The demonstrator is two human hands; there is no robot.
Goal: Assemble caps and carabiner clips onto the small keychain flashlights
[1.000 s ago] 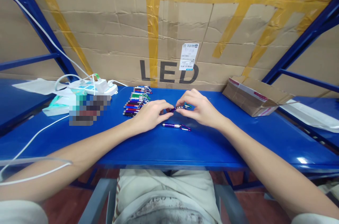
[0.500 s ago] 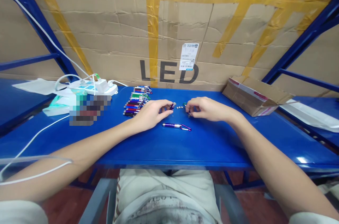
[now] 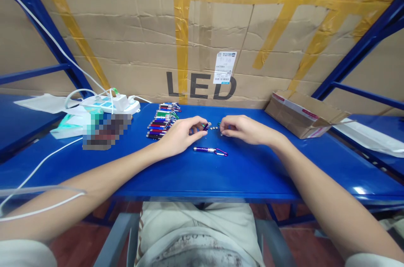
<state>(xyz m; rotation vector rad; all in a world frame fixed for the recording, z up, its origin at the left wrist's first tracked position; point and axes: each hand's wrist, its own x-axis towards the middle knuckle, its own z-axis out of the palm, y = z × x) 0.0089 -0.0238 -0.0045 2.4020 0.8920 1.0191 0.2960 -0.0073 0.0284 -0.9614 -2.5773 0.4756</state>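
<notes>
My left hand [image 3: 181, 134] rests on the blue table [image 3: 202, 170] with its fingers pinched round a small purple flashlight body [image 3: 205, 126], open end toward the right. A short row of small silver button cells [image 3: 214, 126] lies just beyond that end. My right hand [image 3: 241, 128] is curled palm down right of the cells, fingertips touching the table by them; what it holds, if anything, is hidden. A complete purple keychain flashlight [image 3: 210, 150] with a carabiner lies on the table in front of both hands.
A row of several coloured keychain flashlights [image 3: 162, 121] lies left of my left hand. A white power strip [image 3: 112, 102] with cables sits at the back left. An open cardboard box [image 3: 303, 113] stands at the right. A large carton marked LED [image 3: 202, 48] forms the back wall.
A second ago both hands held the purple flashlight together. My right hand pulled away to the right, the button cells came to lie on the table, and now it has edged back toward them.
</notes>
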